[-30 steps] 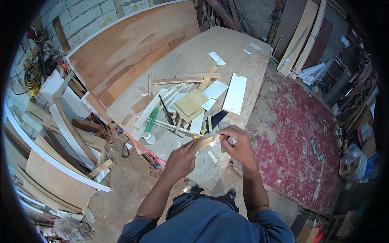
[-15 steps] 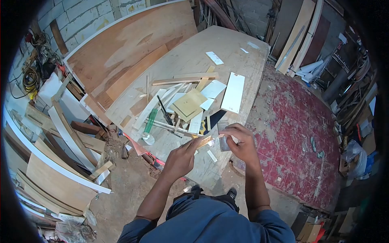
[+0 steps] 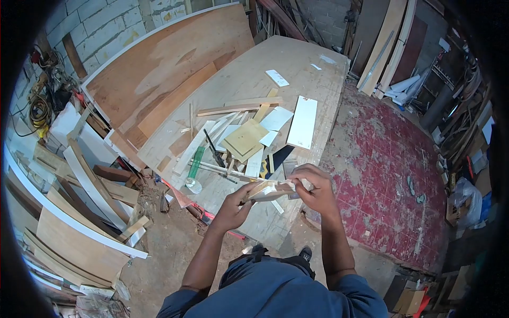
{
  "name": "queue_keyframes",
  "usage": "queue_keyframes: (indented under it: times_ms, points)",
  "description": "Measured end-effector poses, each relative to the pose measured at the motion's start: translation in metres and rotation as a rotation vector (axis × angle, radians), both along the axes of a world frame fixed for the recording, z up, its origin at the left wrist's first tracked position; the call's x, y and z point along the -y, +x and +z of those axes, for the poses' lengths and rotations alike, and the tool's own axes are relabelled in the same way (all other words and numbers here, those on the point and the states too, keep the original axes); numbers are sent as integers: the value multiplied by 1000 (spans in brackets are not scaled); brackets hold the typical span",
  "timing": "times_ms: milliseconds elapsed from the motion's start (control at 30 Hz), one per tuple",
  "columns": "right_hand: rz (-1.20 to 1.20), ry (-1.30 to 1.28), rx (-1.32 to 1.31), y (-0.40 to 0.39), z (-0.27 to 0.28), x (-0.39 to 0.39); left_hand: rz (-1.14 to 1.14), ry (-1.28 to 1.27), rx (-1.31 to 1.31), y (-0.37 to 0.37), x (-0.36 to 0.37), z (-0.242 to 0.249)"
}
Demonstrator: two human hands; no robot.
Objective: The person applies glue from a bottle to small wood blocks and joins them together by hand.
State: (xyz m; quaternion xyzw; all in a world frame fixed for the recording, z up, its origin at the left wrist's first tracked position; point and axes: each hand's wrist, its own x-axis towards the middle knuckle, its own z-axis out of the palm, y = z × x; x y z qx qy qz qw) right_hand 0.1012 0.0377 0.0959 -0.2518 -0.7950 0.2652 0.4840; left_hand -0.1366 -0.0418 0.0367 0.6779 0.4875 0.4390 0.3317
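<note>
Between both hands, above the near end of the worktable (image 3: pixel 265 225), is a small wooden piece (image 3: pixel 273 196) with a whitish patch on its top edge. My left hand (image 3: pixel 237 208) grips its left end, thumb below and fingers on the far side. At the right end, my right hand (image 3: pixel 316 190) has its thumb and fingers pinched together; its fingertips partly cover that end. Just behind the right fingers lies a greyish flat piece (image 3: pixel 289 167), partly hidden. Beyond the hands are a handsaw (image 3: pixel 279 159) and a square yellowish board (image 3: pixel 245 139).
A green bottle (image 3: pixel 195 163) stands near the table's left side among wood strips. White panels (image 3: pixel 303 122) lie farther back. A large plywood sheet (image 3: pixel 169 69) leans along the left. Curved boards (image 3: pixel 69 228) are stacked at lower left. Red flooring (image 3: pixel 382 185) is at right.
My left hand has turned and lowered slightly, with its thumb now under the wooden piece. The piece now spans between both hands, where before a gap showed beside my right fingers.
</note>
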Motion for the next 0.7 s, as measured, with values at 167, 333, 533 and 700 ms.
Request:
queue_keyframes:
  times_ms: [167,333,533,700]
  points:
    - [30,-32,-25,-9,15,21,-92,-52,504,-2,0,-31]
    - [82,102,-11,-16,27,31,-42,-75,525,0,2,-24]
    - [133,217,16,-29,24,29,-47,-83,520,1,1,-22]
    - [49,177,57,-23,13,25,-62,-66,487,-3,0,-24]
